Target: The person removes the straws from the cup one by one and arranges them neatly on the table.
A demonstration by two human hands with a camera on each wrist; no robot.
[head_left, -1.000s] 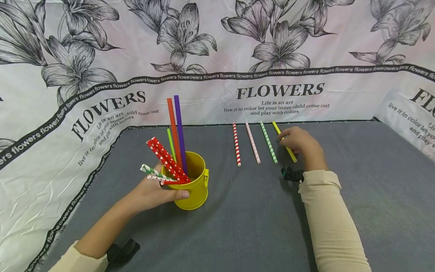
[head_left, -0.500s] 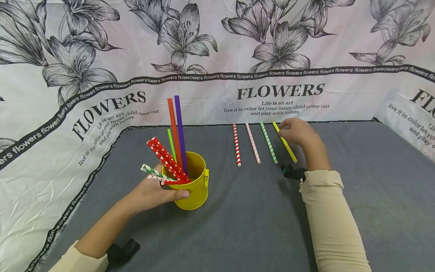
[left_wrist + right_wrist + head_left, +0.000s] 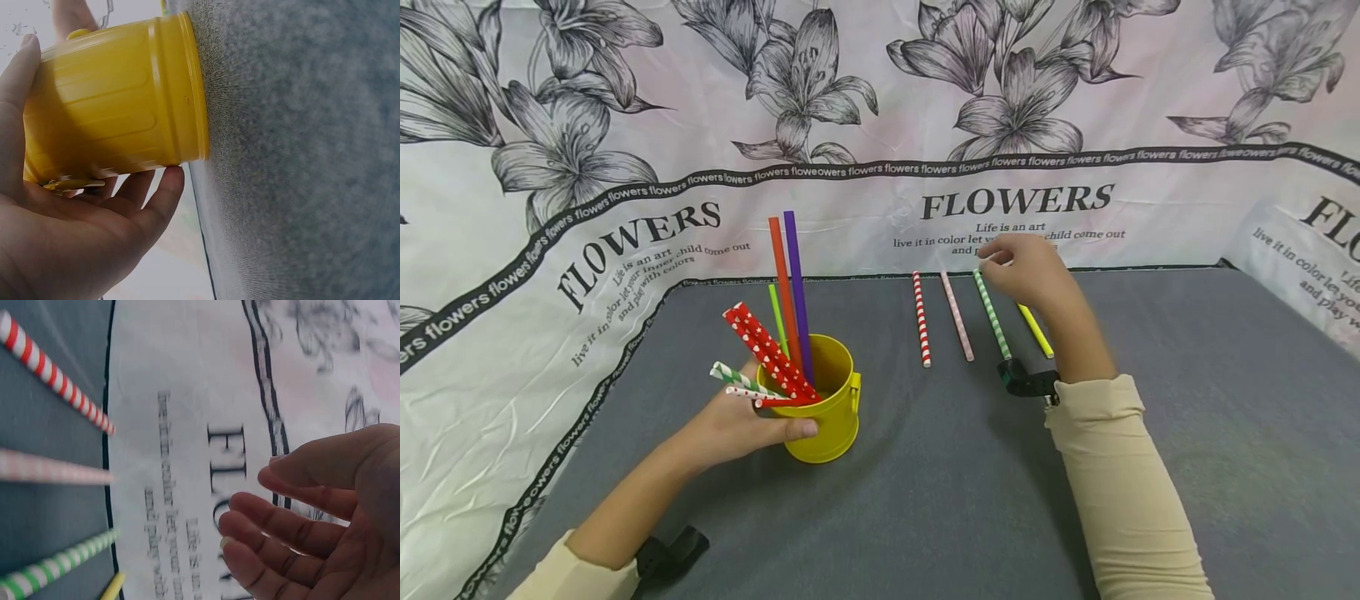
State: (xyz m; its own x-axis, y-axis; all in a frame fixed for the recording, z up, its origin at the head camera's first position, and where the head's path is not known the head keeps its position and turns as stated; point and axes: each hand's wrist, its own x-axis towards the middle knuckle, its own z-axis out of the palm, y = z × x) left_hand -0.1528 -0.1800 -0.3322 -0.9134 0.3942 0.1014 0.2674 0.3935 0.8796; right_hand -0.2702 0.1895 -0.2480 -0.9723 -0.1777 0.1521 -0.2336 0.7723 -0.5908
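My left hand [image 3: 737, 429] grips a small yellow bucket [image 3: 827, 437] standing on the grey cloth. The left wrist view shows fingers and thumb on both sides of the bucket wall [image 3: 112, 94]. Several straws lean in it, among them an orange straw [image 3: 782, 287], a purple straw [image 3: 800, 300] and red patterned straws [image 3: 767, 348]. In the air over the far ends of the green-striped straw [image 3: 992, 312] and yellow straw [image 3: 1037, 333] is my right hand [image 3: 1030, 271]. Its fingers [image 3: 269, 544] are loosely bent, holding nothing. The yellow straw's far end is hidden behind the hand.
A red-striped straw [image 3: 922, 321] and a pale pink straw [image 3: 957, 317] lie left of the green-striped one, all in a row near the back edge. Behind the grey cloth [image 3: 910, 500] rises a white flower-print sheet [image 3: 850, 225].
My right hand has left the yellow straw, rising and shifting left over the green-striped straw's far end. The straws on the cloth, my left hand and the bucket have stayed put.
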